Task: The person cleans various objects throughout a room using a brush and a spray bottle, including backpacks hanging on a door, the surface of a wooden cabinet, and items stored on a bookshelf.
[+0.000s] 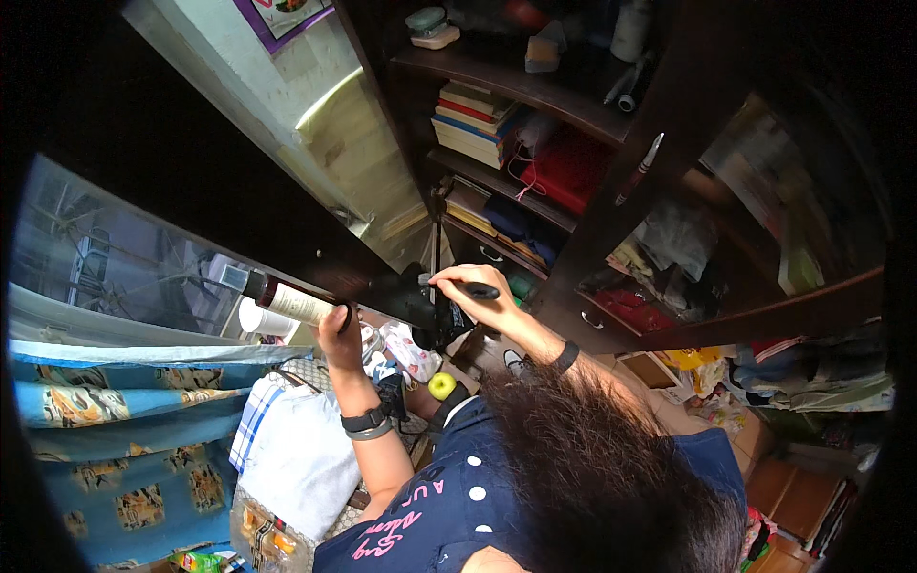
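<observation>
My left hand (338, 332) is closed around a dark bottle (298, 304) with a cream label and a clear cap, tilted in front of a dark wooden panel. My right hand (478, 286) pinches a slim tool with a thick black handle (480, 290) and a small pale grey tip (424, 280). It looks like a brush, but the tip is too small to make out surely. That tip is close to the dark wood edge; whether it touches cannot be seen. A green apple (441, 386) sits below, near my lap.
An open dark cabinet holds stacked books (470, 124) and a red item (576, 170) on its shelves. A glass-fronted door (735, 191) stands at the right. Blue curtains (134, 430) hang at the left beside a white cloth (301, 458). Clothes (812, 368) lie piled at the far right.
</observation>
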Demonstrator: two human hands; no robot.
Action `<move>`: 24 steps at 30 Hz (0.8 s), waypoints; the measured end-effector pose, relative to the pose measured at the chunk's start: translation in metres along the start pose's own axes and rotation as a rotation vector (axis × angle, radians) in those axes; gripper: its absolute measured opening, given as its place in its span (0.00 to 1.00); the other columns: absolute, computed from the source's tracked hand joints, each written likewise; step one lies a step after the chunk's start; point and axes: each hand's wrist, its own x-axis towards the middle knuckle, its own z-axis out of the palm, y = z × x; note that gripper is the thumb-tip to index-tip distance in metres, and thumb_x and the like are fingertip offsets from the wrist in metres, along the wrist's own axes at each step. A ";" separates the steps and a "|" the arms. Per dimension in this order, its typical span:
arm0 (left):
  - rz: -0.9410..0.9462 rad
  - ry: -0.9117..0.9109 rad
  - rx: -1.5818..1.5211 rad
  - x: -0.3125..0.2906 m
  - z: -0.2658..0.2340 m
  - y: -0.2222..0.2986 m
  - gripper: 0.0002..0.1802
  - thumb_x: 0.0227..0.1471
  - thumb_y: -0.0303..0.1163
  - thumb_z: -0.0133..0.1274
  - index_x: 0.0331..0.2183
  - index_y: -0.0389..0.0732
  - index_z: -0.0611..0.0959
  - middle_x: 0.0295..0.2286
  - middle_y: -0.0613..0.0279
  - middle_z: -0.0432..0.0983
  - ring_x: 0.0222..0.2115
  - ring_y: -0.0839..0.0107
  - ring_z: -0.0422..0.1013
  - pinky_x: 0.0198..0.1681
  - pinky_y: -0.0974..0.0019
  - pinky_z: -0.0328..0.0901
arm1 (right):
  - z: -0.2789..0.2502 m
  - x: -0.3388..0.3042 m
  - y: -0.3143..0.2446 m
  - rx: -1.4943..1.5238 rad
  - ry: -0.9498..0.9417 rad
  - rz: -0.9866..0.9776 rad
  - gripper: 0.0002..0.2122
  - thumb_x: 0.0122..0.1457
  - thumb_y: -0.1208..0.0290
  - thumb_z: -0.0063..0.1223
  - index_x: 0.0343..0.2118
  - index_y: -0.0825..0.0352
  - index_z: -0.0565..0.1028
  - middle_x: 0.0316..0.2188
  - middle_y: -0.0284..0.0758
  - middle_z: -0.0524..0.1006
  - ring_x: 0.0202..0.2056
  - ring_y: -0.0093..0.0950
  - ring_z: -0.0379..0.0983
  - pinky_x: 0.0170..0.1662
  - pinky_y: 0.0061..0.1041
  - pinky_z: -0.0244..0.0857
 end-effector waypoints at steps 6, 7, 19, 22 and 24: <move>-0.029 0.009 -0.217 -0.005 0.012 0.009 0.34 0.40 0.30 0.52 0.53 0.34 0.72 0.51 0.56 0.70 0.55 0.61 0.65 0.64 0.54 0.53 | -0.007 0.025 0.024 0.396 -0.132 0.139 0.13 0.68 0.68 0.41 0.42 0.69 0.78 0.24 0.32 0.77 0.21 0.19 0.74 0.24 0.15 0.65; -0.003 -0.027 -0.335 -0.004 0.009 0.006 0.34 0.40 0.30 0.52 0.53 0.34 0.72 0.51 0.56 0.70 0.55 0.60 0.65 0.64 0.54 0.53 | -0.007 0.032 0.042 0.396 -0.165 0.159 0.13 0.67 0.68 0.43 0.41 0.69 0.79 0.23 0.32 0.77 0.21 0.18 0.74 0.25 0.17 0.67; -0.122 0.148 -0.114 -0.025 -0.012 0.002 0.36 0.37 0.33 0.51 0.53 0.36 0.72 0.50 0.54 0.71 0.53 0.59 0.66 0.61 0.53 0.57 | -0.064 0.199 0.064 0.203 0.755 -0.084 0.10 0.66 0.67 0.50 0.42 0.64 0.81 0.22 0.32 0.77 0.23 0.20 0.75 0.29 0.21 0.69; -0.137 0.189 -0.006 -0.031 -0.024 0.003 0.37 0.36 0.33 0.52 0.54 0.36 0.71 0.51 0.54 0.71 0.54 0.57 0.66 0.61 0.51 0.57 | -0.069 0.237 0.087 0.149 0.792 -0.016 0.11 0.66 0.68 0.49 0.44 0.64 0.81 0.24 0.35 0.80 0.25 0.22 0.77 0.31 0.24 0.72; -0.171 0.239 0.172 -0.037 -0.023 0.003 0.37 0.36 0.33 0.52 0.53 0.36 0.72 0.50 0.54 0.72 0.52 0.56 0.67 0.59 0.52 0.59 | -0.063 0.243 0.091 0.182 0.754 0.001 0.11 0.66 0.68 0.49 0.44 0.63 0.81 0.26 0.34 0.81 0.25 0.23 0.78 0.30 0.25 0.72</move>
